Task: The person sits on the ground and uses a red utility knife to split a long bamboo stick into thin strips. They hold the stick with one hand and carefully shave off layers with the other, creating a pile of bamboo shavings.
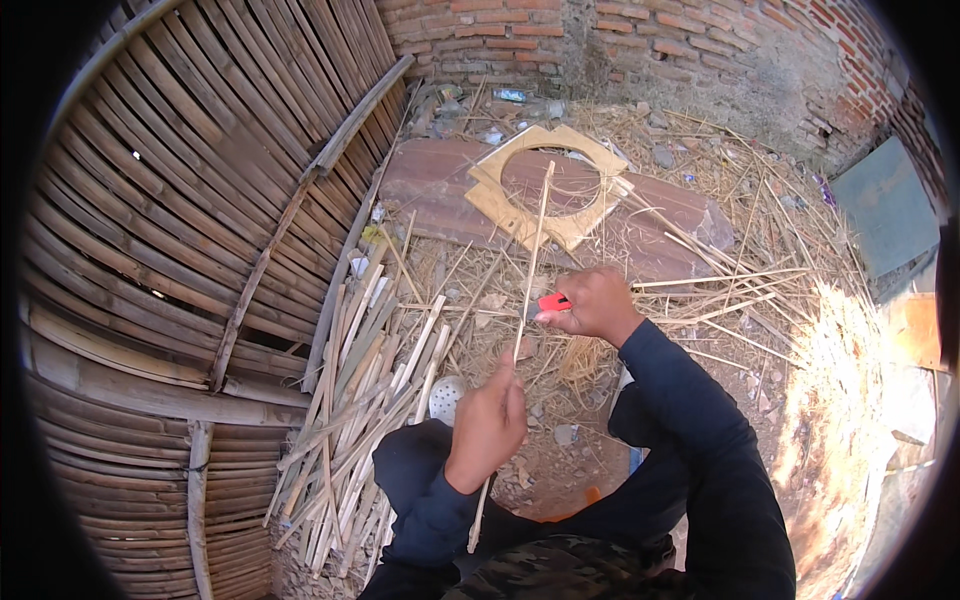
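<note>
A long thin bamboo strip (538, 229) runs upward between my knees, its far end over a tan board with a round hole (488, 196). My left hand (486, 425) is closed around the strip's lower part. Above and to the right, my right hand (594, 308) grips a knife with a red handle (553, 302). Its grey blade (531, 313) lies against the strip. My right fingers wrap the handle and hide part of it. The strip's lower end (478, 520) sticks out below my left hand.
Left of my knee lies a heap of split bamboo strips (340, 450), next to a slatted bamboo wall (190, 190). A reddish-brown sheet (430, 190) lies under the board. Loose strips (725, 275) and shavings litter the ground at right. A brick wall (700, 60) stands behind.
</note>
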Motion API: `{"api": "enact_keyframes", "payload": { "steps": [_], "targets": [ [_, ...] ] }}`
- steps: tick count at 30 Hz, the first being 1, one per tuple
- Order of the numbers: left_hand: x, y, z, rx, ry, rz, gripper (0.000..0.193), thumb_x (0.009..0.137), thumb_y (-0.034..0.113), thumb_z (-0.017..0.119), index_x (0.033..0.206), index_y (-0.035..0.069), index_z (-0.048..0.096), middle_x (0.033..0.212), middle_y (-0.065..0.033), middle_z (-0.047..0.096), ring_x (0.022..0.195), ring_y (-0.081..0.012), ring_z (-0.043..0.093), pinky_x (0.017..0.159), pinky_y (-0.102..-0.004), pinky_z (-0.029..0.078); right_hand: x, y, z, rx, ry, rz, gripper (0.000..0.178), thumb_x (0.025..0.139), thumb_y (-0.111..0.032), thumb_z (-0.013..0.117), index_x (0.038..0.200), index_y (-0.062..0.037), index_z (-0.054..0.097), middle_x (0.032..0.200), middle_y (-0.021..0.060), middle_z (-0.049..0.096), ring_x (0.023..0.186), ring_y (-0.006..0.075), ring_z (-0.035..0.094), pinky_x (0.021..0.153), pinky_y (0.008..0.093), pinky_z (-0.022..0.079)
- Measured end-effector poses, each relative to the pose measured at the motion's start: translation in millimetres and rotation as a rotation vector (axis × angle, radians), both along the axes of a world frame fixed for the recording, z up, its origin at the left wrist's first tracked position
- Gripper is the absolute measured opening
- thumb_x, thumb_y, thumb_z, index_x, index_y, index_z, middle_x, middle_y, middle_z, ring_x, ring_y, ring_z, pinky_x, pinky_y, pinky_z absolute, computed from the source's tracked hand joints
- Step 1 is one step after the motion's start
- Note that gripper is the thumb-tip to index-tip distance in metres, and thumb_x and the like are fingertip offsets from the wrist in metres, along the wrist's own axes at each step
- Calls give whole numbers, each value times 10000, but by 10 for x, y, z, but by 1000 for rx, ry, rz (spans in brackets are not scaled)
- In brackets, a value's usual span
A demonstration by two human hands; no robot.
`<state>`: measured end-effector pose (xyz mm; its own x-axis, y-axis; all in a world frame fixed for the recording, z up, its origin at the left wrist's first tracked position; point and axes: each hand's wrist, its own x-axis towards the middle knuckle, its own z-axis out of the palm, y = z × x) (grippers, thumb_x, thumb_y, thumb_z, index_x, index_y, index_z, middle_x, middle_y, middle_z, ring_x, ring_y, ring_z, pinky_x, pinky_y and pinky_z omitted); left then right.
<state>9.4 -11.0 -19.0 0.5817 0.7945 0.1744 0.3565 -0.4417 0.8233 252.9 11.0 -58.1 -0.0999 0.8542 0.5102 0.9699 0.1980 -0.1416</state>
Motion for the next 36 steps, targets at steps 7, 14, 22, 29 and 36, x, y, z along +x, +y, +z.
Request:
{"api": "enact_keyframes", "payload": {
  "steps": [7, 14, 22, 29, 36],
  "targets": [
    [19, -65, -70, 26, 110, -46, 398, 910, 66, 500, 1294, -39, 490, 654, -229, 570, 590, -368, 615, 536, -379, 456, 282, 160, 13, -39, -5, -224, 630, 792, -715, 526, 654, -111, 638, 514, 103, 578, 498, 285, 611, 485, 404, 465],
    [99, -134, -122, 60, 127, -116, 435, 872, 92, 528, 1278, -64, 507, 619, -204, 583, 553, -373, 590, 520, -461, 452, 825, 255, -107, -25, -7, -425, 626, 821, -696, 501, 698, -103, 662, 528, 128, 589, 518, 311, 617, 484, 437, 466],
    [264, -222, -148, 132, 112, -148, 446, 857, 89, 539, 1268, -80, 506, 633, -201, 600, 553, -366, 602, 528, -457, 466, 1162, 214, -181, 38, -45, -487, 609, 837, -669, 500, 704, -97, 662, 553, 130, 603, 549, 329, 621, 511, 439, 475],
    [227, -344, -159, 47, 125, -194, 440, 861, 92, 533, 1272, -65, 509, 667, -213, 609, 581, -372, 610, 549, -463, 473, 1270, 73, -131, 86, 80, -570, 671, 876, -658, 435, 690, -57, 666, 597, 190, 601, 594, 359, 615, 553, 444, 464],
    [157, -175, -133, -111, 95, -167, 403, 893, 112, 529, 1276, -16, 529, 665, -228, 580, 605, -398, 597, 546, -439, 451, 1261, 64, 183, -884, 1490, -161, 701, 881, -752, 324, 555, -135, 382, 442, -27, 330, 349, 85, 297, 337, 263, 224]
  ]
}}
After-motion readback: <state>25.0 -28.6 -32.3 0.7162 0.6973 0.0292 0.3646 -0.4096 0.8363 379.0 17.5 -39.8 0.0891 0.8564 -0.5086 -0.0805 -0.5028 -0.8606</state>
